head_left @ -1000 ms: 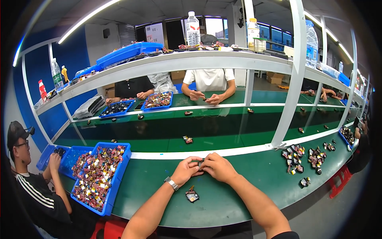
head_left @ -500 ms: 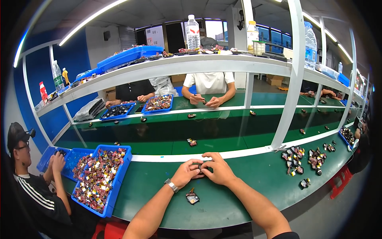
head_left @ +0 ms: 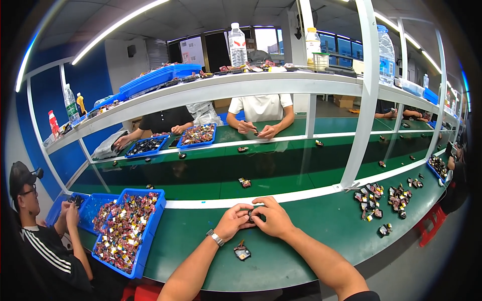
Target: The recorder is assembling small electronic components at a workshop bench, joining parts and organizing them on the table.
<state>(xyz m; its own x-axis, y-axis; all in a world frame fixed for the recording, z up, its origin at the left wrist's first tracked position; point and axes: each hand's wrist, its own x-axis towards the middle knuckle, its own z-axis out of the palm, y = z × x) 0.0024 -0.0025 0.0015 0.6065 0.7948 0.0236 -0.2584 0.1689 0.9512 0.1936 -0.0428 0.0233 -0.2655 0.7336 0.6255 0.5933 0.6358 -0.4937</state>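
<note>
Over the green bench top [head_left: 186, 251], my left hand [head_left: 234, 223] and my right hand [head_left: 273, 218] meet with fingertips pinched together. Between them is a small dark part [head_left: 250, 216], mostly covered by the fingers, so its exact kind does not show. Just below my hands, on the bench, lies one small black electronic piece [head_left: 242, 252] with a pale square face and a reddish-brown tail sticking up. To the left, a blue tray [head_left: 156, 223] is heaped with many small red, white and yellow pieces [head_left: 128, 228].
A white rail [head_left: 216, 203] separates the bench from a darker belt [head_left: 211, 175] carrying scattered pieces. A white post [head_left: 362, 115] rises at right, near loose piles of pieces [head_left: 369, 200]. A co-worker [head_left: 47, 251] sits at left; others work across the belt.
My hands stay together on the dark part, with small finger movements. The view has shifted slightly. Pieces on the belt sit a little further right, and a co-worker across reaches toward a grey bag.
</note>
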